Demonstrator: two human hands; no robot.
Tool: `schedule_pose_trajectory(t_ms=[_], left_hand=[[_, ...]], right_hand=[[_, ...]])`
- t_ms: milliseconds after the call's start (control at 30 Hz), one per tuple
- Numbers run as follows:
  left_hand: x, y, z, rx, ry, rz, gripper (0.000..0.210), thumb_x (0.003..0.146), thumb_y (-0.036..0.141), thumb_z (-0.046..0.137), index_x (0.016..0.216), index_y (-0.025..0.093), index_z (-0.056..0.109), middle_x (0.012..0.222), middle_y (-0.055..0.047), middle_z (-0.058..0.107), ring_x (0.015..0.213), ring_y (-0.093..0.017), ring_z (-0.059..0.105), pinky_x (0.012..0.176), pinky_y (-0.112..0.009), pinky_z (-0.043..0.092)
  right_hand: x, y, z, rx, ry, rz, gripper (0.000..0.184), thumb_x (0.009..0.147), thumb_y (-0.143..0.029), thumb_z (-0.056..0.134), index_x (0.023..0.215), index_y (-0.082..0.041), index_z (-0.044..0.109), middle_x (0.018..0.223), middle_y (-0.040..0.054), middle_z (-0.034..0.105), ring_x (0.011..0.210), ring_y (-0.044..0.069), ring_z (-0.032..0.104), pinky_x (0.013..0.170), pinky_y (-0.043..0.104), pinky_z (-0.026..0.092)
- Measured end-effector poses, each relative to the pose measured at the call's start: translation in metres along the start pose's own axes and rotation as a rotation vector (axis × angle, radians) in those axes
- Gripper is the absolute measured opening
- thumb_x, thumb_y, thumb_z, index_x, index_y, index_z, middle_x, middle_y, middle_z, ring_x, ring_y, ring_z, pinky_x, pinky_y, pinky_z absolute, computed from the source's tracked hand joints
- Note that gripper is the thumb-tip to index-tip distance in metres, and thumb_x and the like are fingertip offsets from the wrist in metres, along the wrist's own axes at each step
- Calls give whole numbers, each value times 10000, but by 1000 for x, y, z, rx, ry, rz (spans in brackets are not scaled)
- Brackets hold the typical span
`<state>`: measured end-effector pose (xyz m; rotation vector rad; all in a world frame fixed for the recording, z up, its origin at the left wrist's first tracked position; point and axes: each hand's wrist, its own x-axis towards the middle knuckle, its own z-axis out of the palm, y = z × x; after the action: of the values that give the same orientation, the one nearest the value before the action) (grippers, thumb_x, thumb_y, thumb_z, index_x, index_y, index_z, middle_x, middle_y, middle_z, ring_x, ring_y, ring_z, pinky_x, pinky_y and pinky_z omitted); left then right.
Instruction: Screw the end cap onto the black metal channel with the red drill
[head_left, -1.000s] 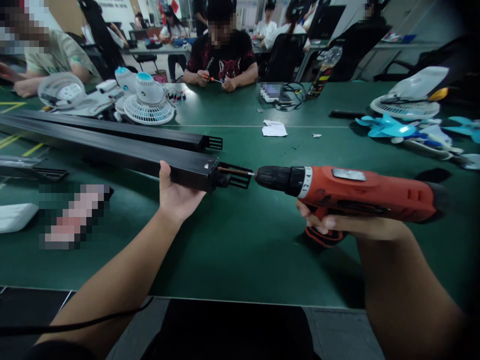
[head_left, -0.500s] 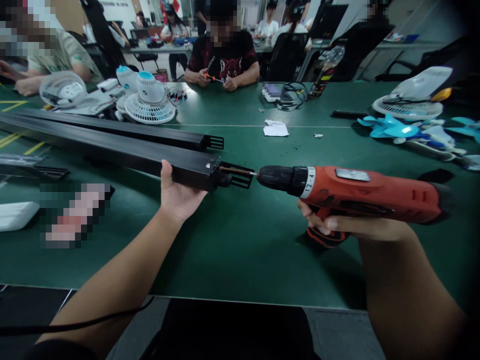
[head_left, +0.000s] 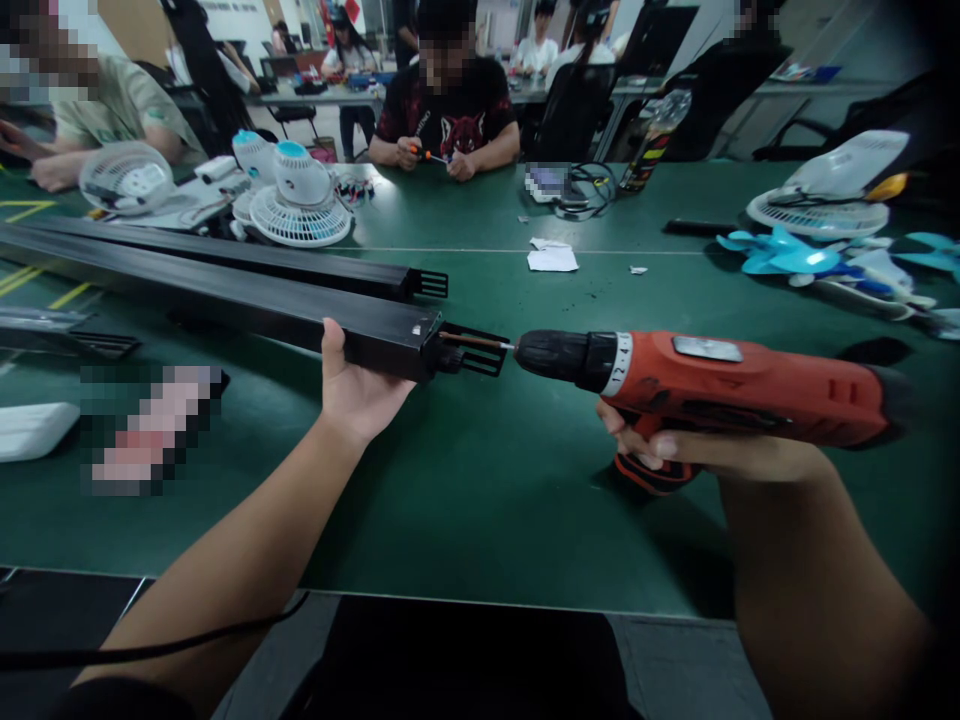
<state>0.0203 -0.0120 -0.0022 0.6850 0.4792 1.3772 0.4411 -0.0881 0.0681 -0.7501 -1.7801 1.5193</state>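
Observation:
My left hand [head_left: 366, 393] is wrapped round the near end of a long black rectangular bar [head_left: 300, 305], thumb on its near side and fingers underneath. A slotted black bracket [head_left: 484, 352] sticks out of that end. My right hand [head_left: 667, 440] grips the handle of a red and black cordless drill [head_left: 757, 380], which lies level and points left. From its chuck a long thin bit [head_left: 480, 342] reaches along the bracket to the bar's end face. Where the tip meets the bar is too small to make out.
A second black bar [head_left: 300, 262] lies behind the first. White fans [head_left: 300, 215] stand at back left, blue fan blades [head_left: 787, 255] lie at right. A paper scrap [head_left: 553, 258] and a bottle [head_left: 652, 145] are on the green table [head_left: 487, 520]. Across it a person [head_left: 450, 110] holds a screwdriver.
Almost nothing differs. The drill and my right hand have shifted very slightly to the right in view; the bar and my left hand stay in place.

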Motion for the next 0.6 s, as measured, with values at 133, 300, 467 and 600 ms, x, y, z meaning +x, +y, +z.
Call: schedule_pose_trajectory(t_ms=[133,300,467,600], left_hand=[[0,1,0,-10,-8,-21,865,1143,902,814,1785,327,746,1673,-95,912,1917,-472,585,1476,-584,662],[0,1,2,4,-9,-18,910,1117,922,827,1803,333,729,1662,-100,914,1928,-469,571,1492,-570,651],[-1,0,4,-4,7,-12,904,1115,917,833,1781,313,740,1657,-109,916,1947,-475,538,1492,-587,649],[-2,-1,5,-13,23,-9,852,1119,912,832,1697,287,793,1653,-101,919,1944,-471,543,1462,-551,674]], right_hand=[[2,-3,0,-27,-1,-18,229,1139,-447,1029,1261,-266,960,763,9,759,567,165,655,485,253,598],[2,-3,2,-13,9,-10,197,1127,-427,1025,1262,-294,972,741,5,737,546,172,635,476,279,592],[0,-2,3,-14,-1,-17,200,1150,-426,1015,1276,-279,967,742,4,737,559,170,649,483,265,605],[0,-2,4,-8,25,-20,218,1133,-442,1027,1273,-285,972,741,8,748,546,163,634,468,258,586]])
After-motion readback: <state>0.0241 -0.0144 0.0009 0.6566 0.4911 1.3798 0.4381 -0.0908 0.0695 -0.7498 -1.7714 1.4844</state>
